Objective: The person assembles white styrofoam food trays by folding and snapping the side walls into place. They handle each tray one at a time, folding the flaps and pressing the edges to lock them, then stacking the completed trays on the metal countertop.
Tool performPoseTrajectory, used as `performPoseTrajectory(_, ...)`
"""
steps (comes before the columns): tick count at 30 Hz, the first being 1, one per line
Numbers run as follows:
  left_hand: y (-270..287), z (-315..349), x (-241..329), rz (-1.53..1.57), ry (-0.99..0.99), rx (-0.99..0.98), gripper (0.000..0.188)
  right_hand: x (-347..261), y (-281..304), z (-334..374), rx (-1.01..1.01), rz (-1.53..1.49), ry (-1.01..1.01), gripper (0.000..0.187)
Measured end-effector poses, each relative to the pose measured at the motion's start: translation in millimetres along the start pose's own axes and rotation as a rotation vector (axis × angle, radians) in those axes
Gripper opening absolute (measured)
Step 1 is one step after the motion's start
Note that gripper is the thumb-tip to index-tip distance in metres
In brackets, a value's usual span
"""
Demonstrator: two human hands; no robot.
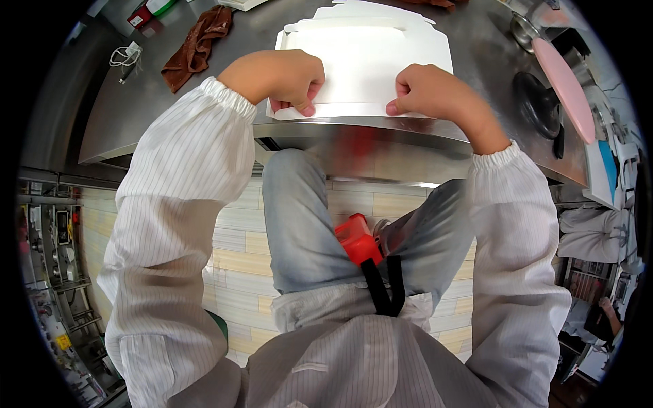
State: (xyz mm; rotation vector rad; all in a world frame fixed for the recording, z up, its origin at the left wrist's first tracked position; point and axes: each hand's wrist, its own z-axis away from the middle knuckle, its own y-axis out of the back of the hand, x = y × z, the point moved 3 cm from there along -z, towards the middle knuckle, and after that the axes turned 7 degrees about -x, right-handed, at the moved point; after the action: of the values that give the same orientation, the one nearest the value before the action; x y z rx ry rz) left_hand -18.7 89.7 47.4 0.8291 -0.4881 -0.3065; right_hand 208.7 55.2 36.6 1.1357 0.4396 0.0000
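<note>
A flat white cardboard box blank (360,64) lies on the steel table, its near edge along the table's front. A narrow flap at that near edge stands partly folded up. My left hand (296,81) grips the near left corner, thumb and curled fingers pressed on the flap. At the near right part of the same edge, my right hand (425,92) pinches the flap with its thumb low and fingers bent. Flaps and tabs at the far side of the blank spread out flat.
A brown cloth (197,47) and a white cable with plug (127,58) lie on the steel table (235,129) to the left. At right stand a pink round disc (563,90), a black turntable stand (536,105) and a metal bowl (524,32). Shelving (64,251) lines the far left.
</note>
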Motion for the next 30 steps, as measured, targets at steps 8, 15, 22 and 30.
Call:
performPoseTrajectory(8,5.3,-12.1,0.6,-0.156,-0.126,0.104,0.038,24.1,5.3,-10.6,-0.046,0.016,-0.005,0.045)
performPoseTrajectory(15,-4.7,-39.7,30.0,0.01,-0.359,0.17,0.038,-20.3,-21.8,-10.5,0.098,0.068,0.059,0.048)
performPoseTrajectory(22,-10.6,-25.8,29.2,-0.002,-0.288,0.271,0.035,-4.4,-19.2,3.0,0.202,0.029,0.055,0.041)
performPoseTrajectory(30,-79.6,28.2,28.1,-0.243,-0.421,0.873,0.021,13.0,-68.6,75.7,0.541,-0.138,0.258,0.026)
